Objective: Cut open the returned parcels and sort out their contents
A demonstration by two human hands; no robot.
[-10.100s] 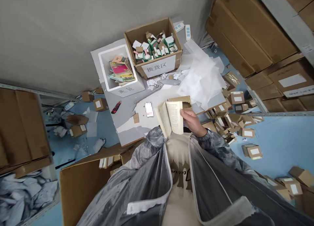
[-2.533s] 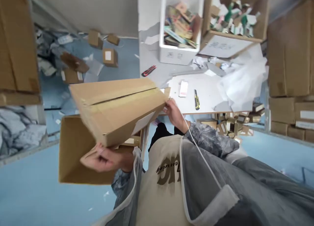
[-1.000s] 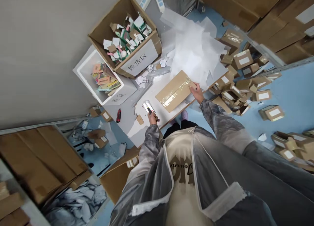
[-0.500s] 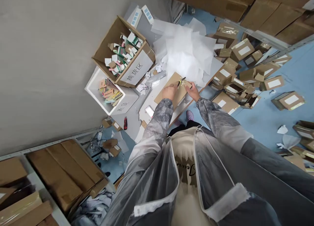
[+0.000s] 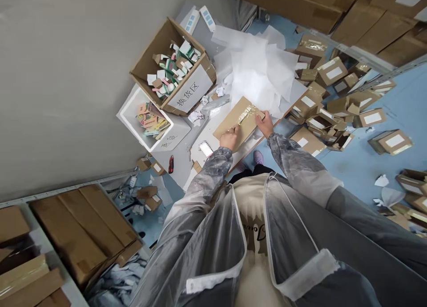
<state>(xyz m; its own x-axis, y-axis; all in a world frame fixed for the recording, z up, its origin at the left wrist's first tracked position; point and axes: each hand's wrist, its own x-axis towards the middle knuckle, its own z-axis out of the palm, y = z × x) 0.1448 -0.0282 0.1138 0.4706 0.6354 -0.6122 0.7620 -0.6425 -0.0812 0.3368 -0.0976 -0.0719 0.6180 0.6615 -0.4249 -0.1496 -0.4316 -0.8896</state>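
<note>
A closed cardboard box [image 5: 235, 116] lies on the table in front of me, with shiny clear tape across its top. My left hand [image 5: 229, 138] is closed around a small yellow and dark box cutter [image 5: 239, 124], mostly hidden by the fingers. Its tip points at the taped seam; whether it touches the tape I cannot tell. At the right end of the box, my right hand [image 5: 266, 124] grips the edge, thumb on top. A phone-like white item with a blurred face [image 5: 206, 149] lies left of my left hand.
White foam sheets [image 5: 255, 71] are heaped behind the box. To the left stand a labelled carton [image 5: 190, 93] of small packages and a white foam bin [image 5: 173, 136]. A red-black cutter [image 5: 171, 164] lies near the table's left edge. Opened cartons [image 5: 308, 100] cover the floor at right.
My left hand has drawn back along the tape toward the left and nearer my body, with the cutter in it. My right hand stays on the box's edge. The view has shifted slightly.
</note>
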